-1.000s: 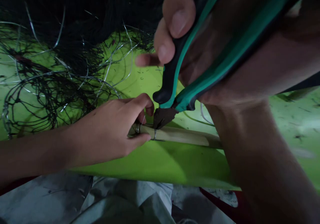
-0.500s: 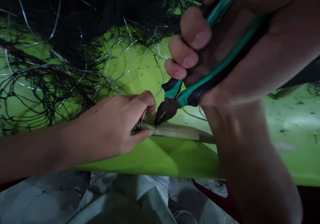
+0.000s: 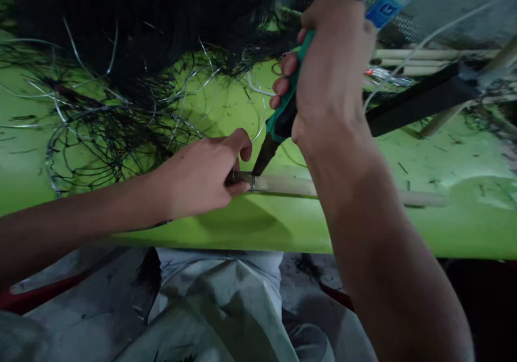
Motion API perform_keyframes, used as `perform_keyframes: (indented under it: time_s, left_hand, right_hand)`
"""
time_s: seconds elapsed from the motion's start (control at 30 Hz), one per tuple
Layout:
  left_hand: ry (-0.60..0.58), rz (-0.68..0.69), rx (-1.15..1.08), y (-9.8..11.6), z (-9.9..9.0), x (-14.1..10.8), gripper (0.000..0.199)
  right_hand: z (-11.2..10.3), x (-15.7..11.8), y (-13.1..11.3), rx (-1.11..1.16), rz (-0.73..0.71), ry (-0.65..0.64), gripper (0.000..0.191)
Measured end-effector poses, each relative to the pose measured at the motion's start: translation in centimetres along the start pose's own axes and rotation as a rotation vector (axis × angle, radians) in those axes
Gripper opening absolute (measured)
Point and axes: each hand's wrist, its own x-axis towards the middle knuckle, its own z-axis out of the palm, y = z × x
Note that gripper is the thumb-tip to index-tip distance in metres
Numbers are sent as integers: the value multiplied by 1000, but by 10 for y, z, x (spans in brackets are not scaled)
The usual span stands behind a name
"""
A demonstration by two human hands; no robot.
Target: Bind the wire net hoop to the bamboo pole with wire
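My left hand [image 3: 205, 173] is closed around the end of a pale wooden stick [image 3: 286, 185], thumb below and index finger bent above. Thin metal wire [image 3: 253, 182] circles the stick just right of my thumb. My right hand [image 3: 329, 65] grips green and black pliers [image 3: 285, 111], their dark jaws pointing down at the wire and touching or nearly touching it. Whether the jaws are closed on the wire I cannot tell. The far part of the stick passes behind my right forearm and shows again on its right.
Dark netting [image 3: 113, 146] with loose wire strands spreads over the green table [image 3: 226, 103] at left. A black pile [image 3: 161, 22] lies behind it. At back right are wooden sticks [image 3: 428, 55], a bottle with a blue label [image 3: 385, 7] and a black bar-like piece [image 3: 420, 101].
My right hand has turned and swung upright, so its back now shows and the pliers point more steeply down. The view has widened. My left hand keeps its hold on the stick.
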Motion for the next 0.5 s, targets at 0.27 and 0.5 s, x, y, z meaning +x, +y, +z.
perform_keyframes:
  time_s: [0.27, 0.5]
  left_hand:
    - [109, 122, -474, 3, 2, 26, 52]
    - [189, 247, -587, 5, 9, 38, 21]
  right_hand:
    - [-3, -8, 6, 69, -127, -19, 32]
    - [-14, -24, -1, 176, -159, -210, 36]
